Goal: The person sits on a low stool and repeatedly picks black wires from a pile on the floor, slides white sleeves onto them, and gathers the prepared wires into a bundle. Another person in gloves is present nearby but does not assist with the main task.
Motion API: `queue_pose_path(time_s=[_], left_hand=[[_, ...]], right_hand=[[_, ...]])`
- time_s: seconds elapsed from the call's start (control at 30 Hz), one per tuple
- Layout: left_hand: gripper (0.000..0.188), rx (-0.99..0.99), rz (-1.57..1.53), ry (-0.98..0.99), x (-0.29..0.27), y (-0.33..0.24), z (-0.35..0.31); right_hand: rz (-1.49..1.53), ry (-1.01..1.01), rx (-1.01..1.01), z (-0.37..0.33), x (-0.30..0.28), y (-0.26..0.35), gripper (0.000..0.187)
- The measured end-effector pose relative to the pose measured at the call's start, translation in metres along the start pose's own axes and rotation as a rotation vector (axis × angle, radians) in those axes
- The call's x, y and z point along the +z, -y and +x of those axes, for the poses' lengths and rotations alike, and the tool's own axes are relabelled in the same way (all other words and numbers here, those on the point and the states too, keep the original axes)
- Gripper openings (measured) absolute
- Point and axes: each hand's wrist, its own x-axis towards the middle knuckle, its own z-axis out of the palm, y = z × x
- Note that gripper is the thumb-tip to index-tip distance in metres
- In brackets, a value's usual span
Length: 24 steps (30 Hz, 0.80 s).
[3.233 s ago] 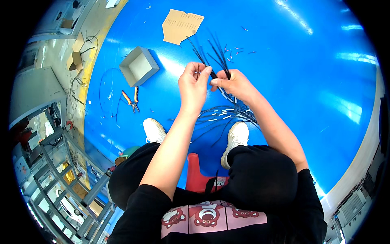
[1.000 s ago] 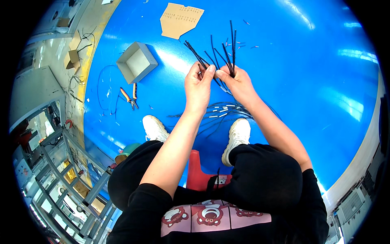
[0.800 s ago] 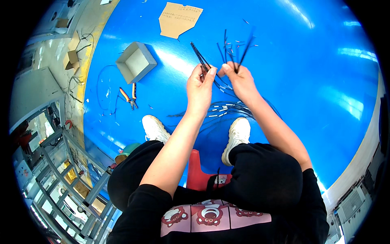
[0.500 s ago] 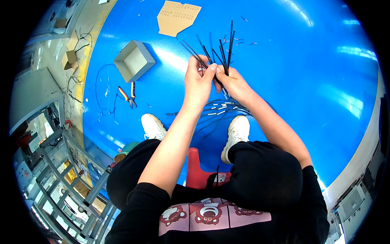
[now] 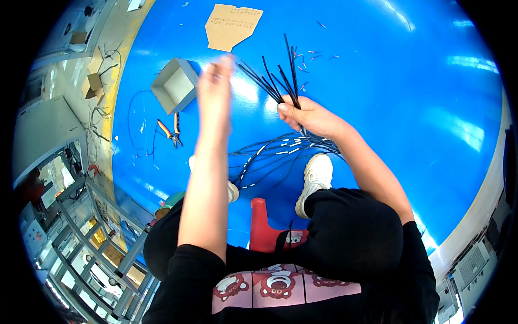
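Observation:
A bundle of thin black cables (image 5: 292,75) fans upward out of my right hand (image 5: 310,115), which is closed round it. Below that hand the cables spread over the blue floor, several bearing short white sleeves (image 5: 294,143). My left hand (image 5: 216,81) is raised to the left of the bundle, apart from it and near the open grey box (image 5: 175,86). Motion smears its fingers, so I cannot make out whether they hold anything.
Wire strippers (image 5: 172,133) with orange and black handles lie below the box. A brown cardboard piece (image 5: 233,27) with handwriting lies farther off. Small wire scraps (image 5: 303,65) are scattered beyond the bundle. A red stool (image 5: 260,224) is under me, and a metal frame (image 5: 89,243) stands at the left.
My left hand has come away from the cables and moved left and up. My right hand keeps its grip, with the cable ends now leaning more to the left.

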Motion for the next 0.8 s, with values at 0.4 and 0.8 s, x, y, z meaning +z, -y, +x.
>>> queue_pose_path(time_s=[0.4, 0.8], left_hand=[[0.048, 0.833, 1.035, 0.642, 0.049, -0.041, 0.009], [0.019, -0.055, 0.323, 0.391, 0.035, 0.124, -0.070]], right_hand=[[-0.221, -0.081, -0.016, 0.005, 0.020, 0.003, 0.040], [0.173, -0.587, -0.479, -0.052, -0.052, 0.072, 0.035]])
